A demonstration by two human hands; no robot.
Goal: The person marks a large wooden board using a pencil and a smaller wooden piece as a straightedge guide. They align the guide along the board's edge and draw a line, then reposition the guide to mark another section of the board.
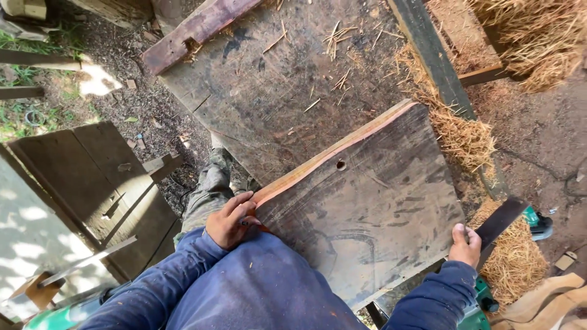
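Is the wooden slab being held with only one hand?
No. Both hands are on the wooden slab: the left hand grips its near left corner and the right hand holds its right edge.

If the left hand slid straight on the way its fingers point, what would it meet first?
The left hand rests on the dark wooden slab's reddish edge strip, fingers pointing up and right. It would probably keep running along that strip and the slab's face; the small round hole lies near that line.

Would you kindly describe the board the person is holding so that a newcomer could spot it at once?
Start at the big dark slab lying across the middle of the view. The held board lies on its near end, gripped by the left hand and right hand. Unlike its neighbours, it has a reddish strip along one edge and a small hole.
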